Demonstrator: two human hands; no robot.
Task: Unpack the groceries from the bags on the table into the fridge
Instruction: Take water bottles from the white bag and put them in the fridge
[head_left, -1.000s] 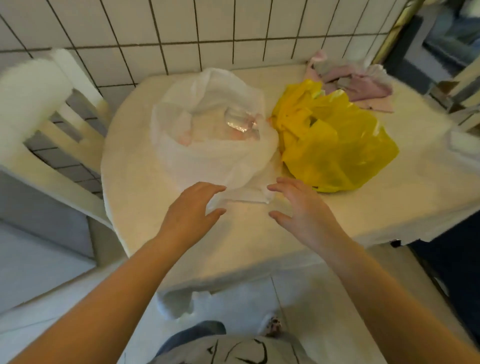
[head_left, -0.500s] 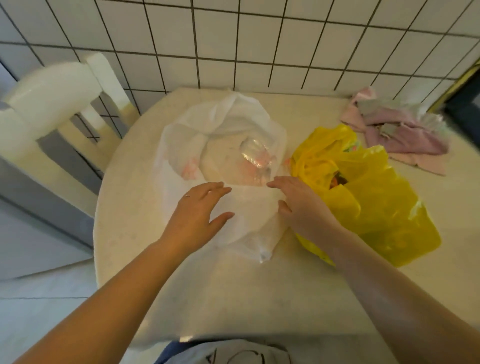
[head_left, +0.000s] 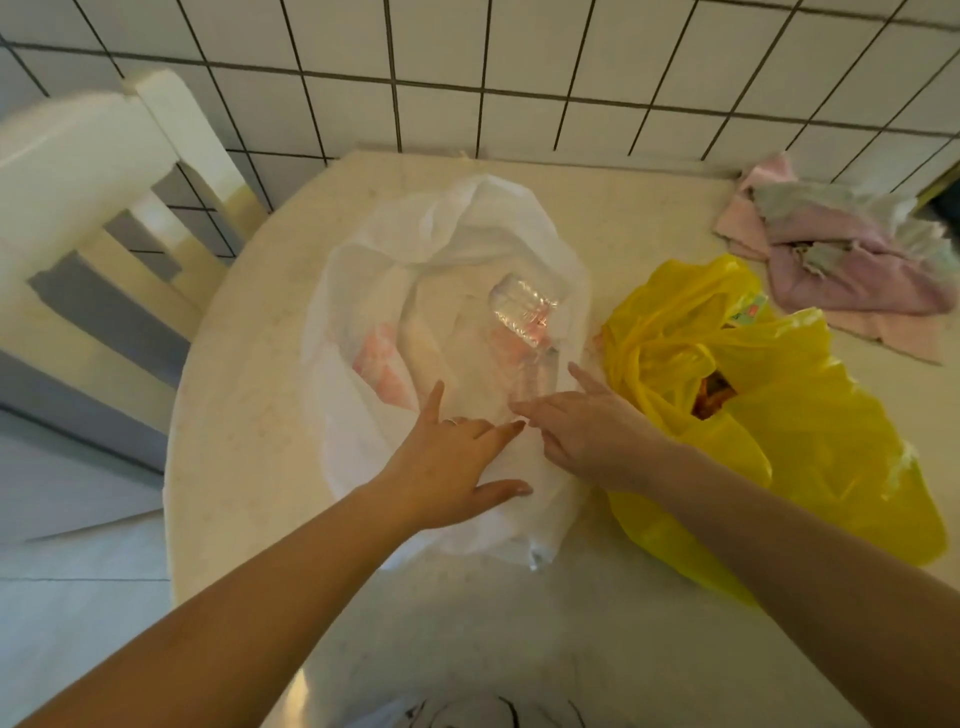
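Head view, left to right: my left hand (head_left: 451, 467) lies with fingers spread flat on the near edge of the white bag (head_left: 457, 249) at frame centre. My right hand (head_left: 587, 431), fingers straight, touches the same bag beside it, and the yellow bag (head_left: 810, 431) slumps on the table (head_left: 249, 415) at right.

— What lies on the table (head_left: 249, 441)?

— A white bag (head_left: 467, 249), a yellow bag (head_left: 810, 441) just to its right, and a pink cloth (head_left: 852, 265) near the tiled wall (head_left: 519, 62).

— And the hands?

— The left hand (head_left: 447, 462) and right hand (head_left: 592, 431) rest on the white bag's near side, fingers straight, fingertips almost meeting.

— Anything inside?

— A clear plastic package (head_left: 524, 312) shows through. A white chair (head_left: 88, 218) stands left of the table.
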